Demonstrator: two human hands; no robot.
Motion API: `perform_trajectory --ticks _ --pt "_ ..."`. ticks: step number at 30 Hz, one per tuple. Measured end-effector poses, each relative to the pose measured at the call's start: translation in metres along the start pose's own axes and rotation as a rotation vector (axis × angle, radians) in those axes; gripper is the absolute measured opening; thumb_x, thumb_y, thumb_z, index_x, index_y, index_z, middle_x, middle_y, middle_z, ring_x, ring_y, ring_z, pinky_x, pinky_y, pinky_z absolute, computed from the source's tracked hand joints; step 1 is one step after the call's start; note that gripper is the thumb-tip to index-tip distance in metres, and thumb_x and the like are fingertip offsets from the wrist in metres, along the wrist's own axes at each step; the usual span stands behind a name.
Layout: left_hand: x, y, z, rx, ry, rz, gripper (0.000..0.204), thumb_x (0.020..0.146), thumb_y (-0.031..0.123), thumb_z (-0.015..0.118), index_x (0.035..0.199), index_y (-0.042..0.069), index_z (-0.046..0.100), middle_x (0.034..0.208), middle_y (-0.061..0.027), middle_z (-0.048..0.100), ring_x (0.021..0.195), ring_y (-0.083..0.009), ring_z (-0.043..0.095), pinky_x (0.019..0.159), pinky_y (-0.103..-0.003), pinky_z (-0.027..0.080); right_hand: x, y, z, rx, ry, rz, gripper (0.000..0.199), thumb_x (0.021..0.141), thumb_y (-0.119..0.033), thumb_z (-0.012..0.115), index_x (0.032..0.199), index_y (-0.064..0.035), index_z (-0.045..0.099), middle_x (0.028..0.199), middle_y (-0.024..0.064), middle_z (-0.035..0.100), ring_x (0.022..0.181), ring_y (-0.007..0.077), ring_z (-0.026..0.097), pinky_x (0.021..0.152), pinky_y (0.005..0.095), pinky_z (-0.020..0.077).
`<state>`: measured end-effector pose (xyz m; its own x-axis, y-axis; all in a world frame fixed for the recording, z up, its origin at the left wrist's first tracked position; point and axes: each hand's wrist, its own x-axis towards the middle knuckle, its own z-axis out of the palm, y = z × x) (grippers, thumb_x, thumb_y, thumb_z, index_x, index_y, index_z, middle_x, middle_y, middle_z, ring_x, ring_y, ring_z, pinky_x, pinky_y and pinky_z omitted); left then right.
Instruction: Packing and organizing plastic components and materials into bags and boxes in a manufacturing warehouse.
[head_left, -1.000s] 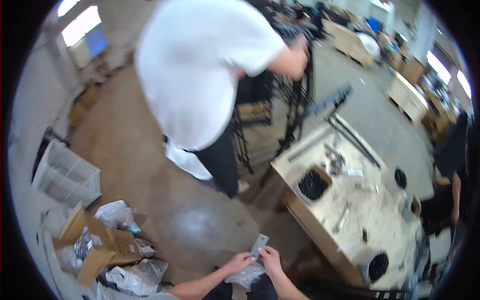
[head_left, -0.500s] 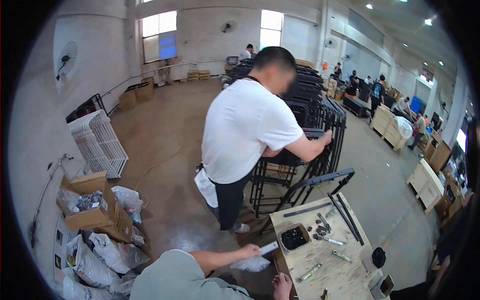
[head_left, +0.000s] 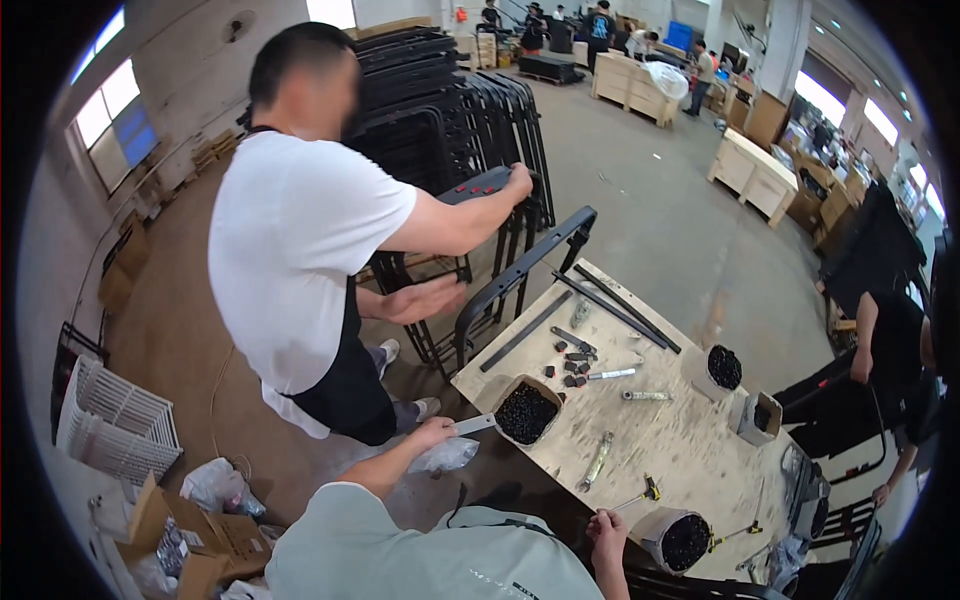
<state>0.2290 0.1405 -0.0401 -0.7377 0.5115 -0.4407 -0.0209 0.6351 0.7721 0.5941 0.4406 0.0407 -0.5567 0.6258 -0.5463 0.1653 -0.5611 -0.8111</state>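
My left hand [head_left: 433, 433] is closed on a flat light-grey strip [head_left: 474, 424], whose far end points at an open box of small black parts [head_left: 527, 411] on the wooden table [head_left: 540, 455]. A clear plastic bag [head_left: 447, 456] hangs just under that hand, apparently in the same grip. By the table's near edge, my right hand [head_left: 606, 532] has its fingers curled; what they hold, if anything, is hidden. Close to its fingertips lies the thin shaft of a T-handled driver [head_left: 650, 488] with a yellow and black grip.
A co-worker in a white shirt [head_left: 300, 230] handles a black frame [head_left: 480, 188] beyond the table. Loose black pieces [head_left: 575, 368], several tools and more part boxes [head_left: 685, 540] lie on the table. Another person [head_left: 880, 350] stands at right. Cartons [head_left: 190, 540] sit at lower left.
The view has swung to the right and now takes in more of the table. The strip in my left hand has come nearer the box of black parts. The co-worker's near hand now shows, spread.
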Motion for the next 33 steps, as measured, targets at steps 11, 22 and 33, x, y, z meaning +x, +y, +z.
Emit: perform_trajectory --ticks 11,22,33 --pt "-0.01 0.013 -0.025 -0.507 -0.238 -0.147 0.013 0.087 0.02 0.061 0.093 0.008 0.061 0.077 -0.0007 0.061 0.062 -0.0129 0.057 0.056 -0.029 0.047 -0.075 -0.038 0.036 -0.132 0.022 -0.023 0.016 0.091 -0.013 0.054 0.097 0.0007 0.06 0.077 0.0038 0.06 0.064 0.0099 0.054 0.06 0.0236 0.0464" --pt "0.047 0.013 -0.052 -0.664 -0.161 -0.279 0.025 0.083 0.018 0.063 0.1 0.001 0.061 0.083 -0.0116 0.064 0.071 -0.023 0.064 0.062 -0.037 0.052 -0.121 -0.027 0.031 -0.109 0.139 0.039 0.015 0.091 -0.013 0.054 0.097 -0.0012 0.06 0.077 0.003 0.059 0.066 0.0088 0.054 0.062 0.023 0.0458" --pt "-0.019 -0.049 -0.097 -0.337 -0.05 -0.273 0.047 0.083 0.038 0.065 0.114 0.003 0.06 0.098 -0.0072 0.064 0.083 -0.0176 0.061 0.071 -0.034 0.049 -0.098 -0.018 0.066 -0.241 0.093 0.071 0.017 0.089 -0.013 0.055 0.098 0.0018 0.06 0.076 0.0038 0.059 0.065 0.0095 0.054 0.06 0.0233 0.045"
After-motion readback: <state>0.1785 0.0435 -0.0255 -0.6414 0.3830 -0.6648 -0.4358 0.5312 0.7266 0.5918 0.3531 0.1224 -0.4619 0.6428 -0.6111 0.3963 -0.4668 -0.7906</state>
